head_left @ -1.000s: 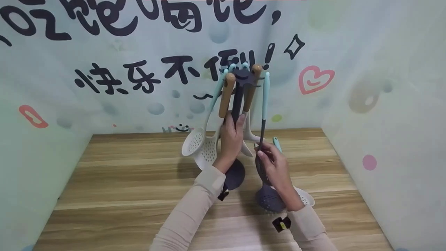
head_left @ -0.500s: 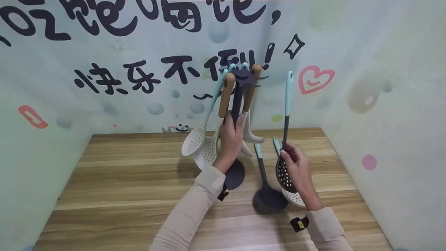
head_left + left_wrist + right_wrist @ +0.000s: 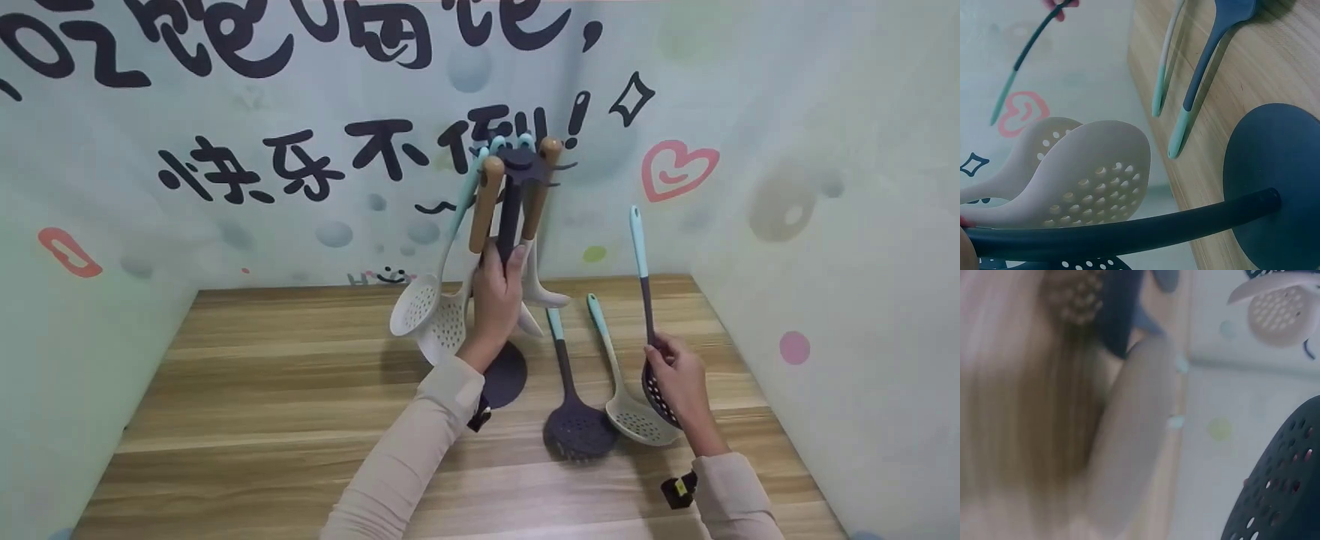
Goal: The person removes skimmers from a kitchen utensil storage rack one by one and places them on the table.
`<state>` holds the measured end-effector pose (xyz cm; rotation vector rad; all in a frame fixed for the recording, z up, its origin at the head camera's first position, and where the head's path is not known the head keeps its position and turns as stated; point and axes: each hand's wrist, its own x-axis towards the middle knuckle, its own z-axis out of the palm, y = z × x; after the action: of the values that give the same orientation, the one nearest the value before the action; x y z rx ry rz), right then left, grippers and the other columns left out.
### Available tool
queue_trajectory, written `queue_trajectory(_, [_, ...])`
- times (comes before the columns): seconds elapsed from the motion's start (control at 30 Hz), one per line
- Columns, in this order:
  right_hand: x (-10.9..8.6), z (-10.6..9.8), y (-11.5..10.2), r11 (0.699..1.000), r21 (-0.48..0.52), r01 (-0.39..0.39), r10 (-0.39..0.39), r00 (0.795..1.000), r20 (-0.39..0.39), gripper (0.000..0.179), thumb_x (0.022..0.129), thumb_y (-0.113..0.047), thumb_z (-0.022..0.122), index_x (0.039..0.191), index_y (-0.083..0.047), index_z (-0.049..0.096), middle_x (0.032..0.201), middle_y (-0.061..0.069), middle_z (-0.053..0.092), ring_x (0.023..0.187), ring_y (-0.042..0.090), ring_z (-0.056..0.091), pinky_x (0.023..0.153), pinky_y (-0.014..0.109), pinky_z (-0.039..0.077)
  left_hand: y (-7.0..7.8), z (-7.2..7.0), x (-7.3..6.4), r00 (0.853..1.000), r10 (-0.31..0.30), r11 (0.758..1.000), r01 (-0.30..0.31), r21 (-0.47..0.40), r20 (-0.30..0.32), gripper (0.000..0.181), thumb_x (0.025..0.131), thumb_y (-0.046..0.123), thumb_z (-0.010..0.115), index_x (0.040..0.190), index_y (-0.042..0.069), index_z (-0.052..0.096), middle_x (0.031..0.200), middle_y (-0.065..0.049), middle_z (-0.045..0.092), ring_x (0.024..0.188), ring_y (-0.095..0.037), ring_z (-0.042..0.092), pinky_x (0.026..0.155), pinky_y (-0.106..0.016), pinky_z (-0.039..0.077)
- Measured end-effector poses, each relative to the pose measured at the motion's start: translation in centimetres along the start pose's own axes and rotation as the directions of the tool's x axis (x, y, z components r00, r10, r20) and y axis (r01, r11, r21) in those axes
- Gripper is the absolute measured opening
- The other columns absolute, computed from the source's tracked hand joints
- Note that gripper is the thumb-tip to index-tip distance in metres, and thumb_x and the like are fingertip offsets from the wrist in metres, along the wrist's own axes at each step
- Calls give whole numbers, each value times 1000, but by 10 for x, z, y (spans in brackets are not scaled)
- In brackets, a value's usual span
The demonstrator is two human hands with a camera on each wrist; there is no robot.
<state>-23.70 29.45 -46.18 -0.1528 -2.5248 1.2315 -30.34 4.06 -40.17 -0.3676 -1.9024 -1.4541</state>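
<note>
My left hand (image 3: 496,300) grips the dark post (image 3: 511,217) of a utensil stand, whose round base (image 3: 507,375) rests on the table. Over to the right, my right hand (image 3: 679,379) holds a dark skimmer (image 3: 648,304) low on its shaft, its light-blue handle pointing up. That skimmer's perforated bowl (image 3: 1283,489) fills a corner of the right wrist view. Between the hands lie a dark perforated turner (image 3: 580,427) and a pale skimmer (image 3: 641,421), side by side. Pale perforated utensils (image 3: 414,304) with blue or wooden handles (image 3: 487,206) hang around the stand's hooked top (image 3: 523,163).
The wood-grain table (image 3: 270,420) ends at a printed backdrop (image 3: 315,247) behind and at the sides. Several hanging utensils crowd the stand closely. One bare hook juts out on the stand's right side.
The dark skimmer came off the stand's right hook in my right hand, then moved right and lower, past the pale skimmer. My left hand has stayed on the post.
</note>
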Motion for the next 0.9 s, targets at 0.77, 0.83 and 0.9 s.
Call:
queue_trajectory(0.77, [-1,-6,77,956,-289,-45,89,986,142,13,88,0,50,95,8,57,89,23,61,79,30,54,69,38,42,0,0,1,1000,-11,999,12,-32,13,27,98,29,46,100,2,48,69,-2,43,59,-13,43,56,-25,37])
queue_trajectory(0.83, [-1,-6,79,955,-293,-49,98,983,155,14,88,0,51,96,9,57,90,24,60,82,31,55,72,41,43,0,0,1,1000,-13,999,13,-37,11,29,98,31,45,100,2,48,69,-2,43,60,-13,44,56,-25,37])
queue_trajectory(0.9, [-1,-6,80,956,-291,-44,98,980,173,16,88,-1,52,98,10,57,91,24,60,84,33,56,75,44,44,0,0,0,1000,-14,999,14,-44,10,32,98,33,44,99,2,48,69,-1,43,60,-12,44,56,-25,37])
